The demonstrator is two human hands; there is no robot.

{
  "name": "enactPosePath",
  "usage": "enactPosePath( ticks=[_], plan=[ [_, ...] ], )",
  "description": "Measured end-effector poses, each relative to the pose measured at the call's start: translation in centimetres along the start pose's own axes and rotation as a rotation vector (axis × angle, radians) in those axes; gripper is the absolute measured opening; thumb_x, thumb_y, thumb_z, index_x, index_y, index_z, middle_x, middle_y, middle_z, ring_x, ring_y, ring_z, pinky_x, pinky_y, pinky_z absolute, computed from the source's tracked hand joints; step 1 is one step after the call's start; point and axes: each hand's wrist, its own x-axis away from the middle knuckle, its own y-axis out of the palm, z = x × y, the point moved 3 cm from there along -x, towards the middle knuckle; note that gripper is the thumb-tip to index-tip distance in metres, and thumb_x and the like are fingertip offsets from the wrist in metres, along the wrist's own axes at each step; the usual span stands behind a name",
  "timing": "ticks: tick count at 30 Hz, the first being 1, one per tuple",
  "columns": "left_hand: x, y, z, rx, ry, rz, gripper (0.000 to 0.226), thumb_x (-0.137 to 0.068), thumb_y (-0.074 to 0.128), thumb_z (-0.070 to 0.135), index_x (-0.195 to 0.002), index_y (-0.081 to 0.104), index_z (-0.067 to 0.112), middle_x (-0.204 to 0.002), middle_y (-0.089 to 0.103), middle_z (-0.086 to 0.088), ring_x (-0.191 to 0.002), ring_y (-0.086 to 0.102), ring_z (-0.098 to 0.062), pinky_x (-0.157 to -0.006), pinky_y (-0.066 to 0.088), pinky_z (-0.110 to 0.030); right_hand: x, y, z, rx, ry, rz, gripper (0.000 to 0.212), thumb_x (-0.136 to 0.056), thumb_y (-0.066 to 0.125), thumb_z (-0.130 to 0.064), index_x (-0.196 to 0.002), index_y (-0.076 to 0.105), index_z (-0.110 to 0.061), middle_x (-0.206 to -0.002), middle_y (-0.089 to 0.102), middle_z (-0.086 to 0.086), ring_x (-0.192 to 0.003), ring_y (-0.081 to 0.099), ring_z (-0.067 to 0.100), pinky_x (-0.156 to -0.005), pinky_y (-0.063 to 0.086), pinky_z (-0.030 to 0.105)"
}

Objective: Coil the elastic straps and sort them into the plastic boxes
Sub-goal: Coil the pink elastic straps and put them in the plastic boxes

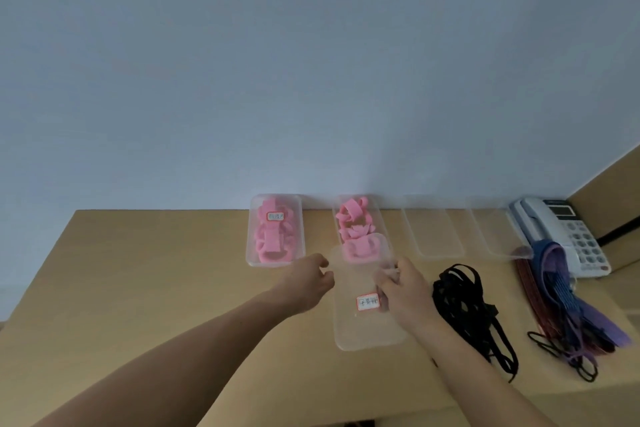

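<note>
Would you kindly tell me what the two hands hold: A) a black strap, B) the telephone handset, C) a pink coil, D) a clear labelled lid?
D: the left hand and right hand grip the clear labelled lid by its side edges.

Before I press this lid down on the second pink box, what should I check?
1. Both hands on the lid: ok. The left hand and right hand each grip a side edge.
2. Lid lined up over the second pink box: not ok. It covers only the near end.
3. Pink straps below the rim: cannot tell. One loop stands high at the far end.
4. First pink box lidded and labelled: ok.
5. Empty box free for the next colour: ok.
6. Black straps coiled: not ok. They lie in a loose heap.
</note>
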Motion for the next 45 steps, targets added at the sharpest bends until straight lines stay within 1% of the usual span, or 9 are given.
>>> enactPosePath(
  ticks=[10, 16, 19, 22, 26, 28, 32, 37, 45],
  plan=[
    [-7.0, -2.7, 4.4, 0.145, -0.005, 0.197, 0.042, -0.096, 0.054, 0.026, -0.134, 0.05, 0.009, -0.085, 0.063, 0.006, -0.083, 0.067, -0.02, -0.078, 0.055, -0.037, -8.7, -2.4, -4.2, -0.01, -0.061, 0.026, 0.013, -0.095, 0.057, -0.016, -0.092, 0.053, -0.004, -0.063, 0.058, 0.008, -0.044, 0.056, 0.011, -0.049, 0.043, 0.026],
    [-11.4, -1.7, 4.2, 0.015, -0.132, 0.263, 0.042, -0.095, 0.051, 0.022, -0.134, 0.052, 0.008, -0.123, 0.061, -0.005, -0.108, 0.059, -0.02, -0.093, 0.05, -0.035, -14.6, -1.0, -3.0, 0.034, -0.056, -0.059, 0.023, -0.097, 0.053, -0.021, -0.076, 0.045, -0.016, -0.074, 0.061, 0.014, -0.07, 0.062, 0.035, -0.067, 0.049, 0.045],
    [-12.3, -0.9, 3.7, 0.031, -0.196, 0.271, 0.044, -0.096, 0.049, 0.021, -0.138, 0.048, 0.011, -0.122, 0.061, -0.003, -0.107, 0.06, -0.02, -0.088, 0.05, -0.033, -16.2, 0.0, -2.1, 0.003, -0.034, -0.11, 0.028, -0.1, 0.052, -0.028, -0.075, 0.045, -0.019, -0.072, 0.059, 0.009, -0.071, 0.064, 0.038, -0.066, 0.049, 0.048],
    [-12.5, -0.4, 3.6, 0.093, -0.235, 0.301, 0.043, -0.096, 0.045, 0.02, -0.138, 0.047, 0.013, -0.096, 0.059, 0.008, -0.082, 0.059, -0.011, -0.063, 0.044, -0.02, -17.1, 0.3, -1.0, 0.028, -0.027, -0.133, 0.029, -0.099, 0.053, -0.031, -0.075, 0.047, -0.016, -0.071, 0.061, 0.01, -0.069, 0.064, 0.035, -0.065, 0.049, 0.047],
    [-12.8, 0.0, 3.3, 0.143, -0.268, 0.329, 0.041, -0.097, 0.048, 0.017, -0.138, 0.047, 0.016, -0.086, 0.058, 0.011, -0.072, 0.057, -0.003, -0.053, 0.037, -0.013, -17.8, -0.5, 0.1, 0.086, -0.041, -0.1, 0.023, -0.095, 0.059, -0.035, -0.077, 0.054, -0.022, -0.068, 0.06, -0.006, -0.061, 0.056, 0.012, -0.057, 0.043, 0.033],
    [-12.8, 0.2, 3.1, 0.201, -0.294, 0.33, 0.03, -0.096, 0.049, 0.017, -0.125, 0.053, 0.018, -0.085, 0.062, 0.006, -0.068, 0.057, -0.005, -0.054, 0.043, -0.02, -18.0, -1.1, 0.3, 0.154, -0.046, -0.067, 0.019, -0.092, 0.061, -0.041, -0.082, 0.058, -0.025, -0.073, 0.064, -0.01, -0.066, 0.059, 0.007, -0.055, 0.042, 0.026],
    [-12.5, 0.5, 3.2, 0.363, -0.362, 0.296, 0.009, -0.095, 0.051, 0.019, -0.103, 0.056, 0.016, -0.092, 0.066, -0.005, -0.078, 0.065, -0.025, -0.066, 0.053, -0.035, -18.4, -1.8, 1.3, 0.209, 0.025, -0.017, 0.011, -0.088, 0.063, -0.032, -0.094, 0.061, -0.023, -0.087, 0.065, -0.012, -0.082, 0.062, 0.015, -0.065, 0.042, 0.03],
    [-12.2, 0.4, 3.1, 0.54, -0.416, 0.22, 0.011, -0.092, 0.051, 0.005, -0.101, 0.056, 0.003, -0.081, 0.063, -0.014, -0.059, 0.057, -0.024, -0.053, 0.047, -0.033, -18.5, -1.3, 1.8, 0.264, 0.072, -0.109, 0.007, -0.09, 0.06, -0.026, -0.09, 0.059, -0.019, -0.085, 0.063, -0.004, -0.079, 0.059, 0.021, -0.063, 0.038, 0.03],
    [-11.2, 1.0, 3.0, 0.565, -0.459, 0.212, 0.011, -0.089, 0.049, 0.006, -0.097, 0.055, 0.001, -0.083, 0.059, -0.013, -0.065, 0.054, -0.024, -0.055, 0.046, -0.031, -17.4, -1.8, 1.7, 0.323, 0.026, -0.121, 0.005, -0.089, 0.06, -0.027, -0.086, 0.061, -0.023, -0.084, 0.064, -0.006, -0.078, 0.059, 0.018, -0.06, 0.038, 0.028]
  ],
)
